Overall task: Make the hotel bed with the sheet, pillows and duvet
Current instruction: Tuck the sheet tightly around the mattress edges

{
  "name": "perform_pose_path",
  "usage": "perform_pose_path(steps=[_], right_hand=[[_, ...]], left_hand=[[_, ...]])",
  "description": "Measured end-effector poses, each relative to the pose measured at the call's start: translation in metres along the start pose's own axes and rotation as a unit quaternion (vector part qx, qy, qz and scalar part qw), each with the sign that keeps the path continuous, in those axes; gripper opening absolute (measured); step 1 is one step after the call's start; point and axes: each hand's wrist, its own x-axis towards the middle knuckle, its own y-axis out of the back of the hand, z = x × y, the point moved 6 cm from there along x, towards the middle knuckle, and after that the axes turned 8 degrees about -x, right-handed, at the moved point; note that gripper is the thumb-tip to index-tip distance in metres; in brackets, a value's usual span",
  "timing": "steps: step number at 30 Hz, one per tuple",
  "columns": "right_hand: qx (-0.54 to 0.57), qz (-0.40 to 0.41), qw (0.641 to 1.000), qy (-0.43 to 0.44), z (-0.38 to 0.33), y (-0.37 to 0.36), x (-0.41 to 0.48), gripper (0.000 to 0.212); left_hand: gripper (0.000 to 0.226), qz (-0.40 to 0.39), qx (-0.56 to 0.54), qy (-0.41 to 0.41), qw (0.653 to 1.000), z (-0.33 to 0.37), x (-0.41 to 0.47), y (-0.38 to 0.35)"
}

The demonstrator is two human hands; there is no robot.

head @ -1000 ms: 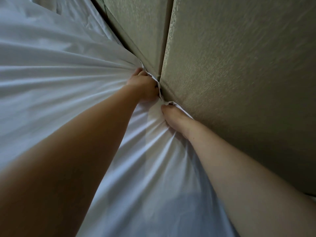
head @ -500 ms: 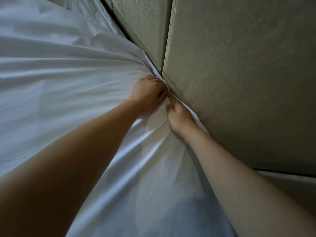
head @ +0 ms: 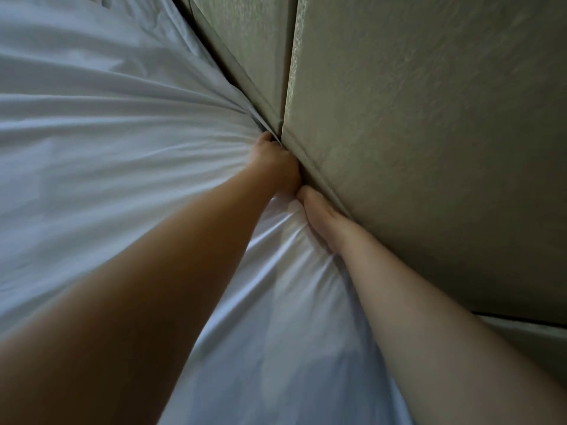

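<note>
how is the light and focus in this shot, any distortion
Head view: dim, soft light, with a pale sheen on the white sheet; the left forearm is in shade and looms large through the wide lens; the headboard panels lean; the left hand and right hand look sharp.

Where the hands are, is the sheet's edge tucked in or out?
Tucked in: folds of the sheet run into the gap at the headboard, where the left hand and right hand press; no loose edge shows.
</note>
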Motion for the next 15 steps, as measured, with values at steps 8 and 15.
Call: perform_pose_path(steps=[8, 15], right_hand=[[-0.061, 0.047, 0.997, -0.026, 0.057, 0.021, -0.063, 0.061], [-0.025, 0.003, 0.995, -0.094, 0.055, 0.012, -0.046, 0.047]], left_hand=[[0.045, 0.236, -0.052, -0.06, 0.969, 0.029, -0.056, 0.002], [0.044, 0.1, 0.015, -0.01, 0.995, 0.047, -0.044, -0.013]])
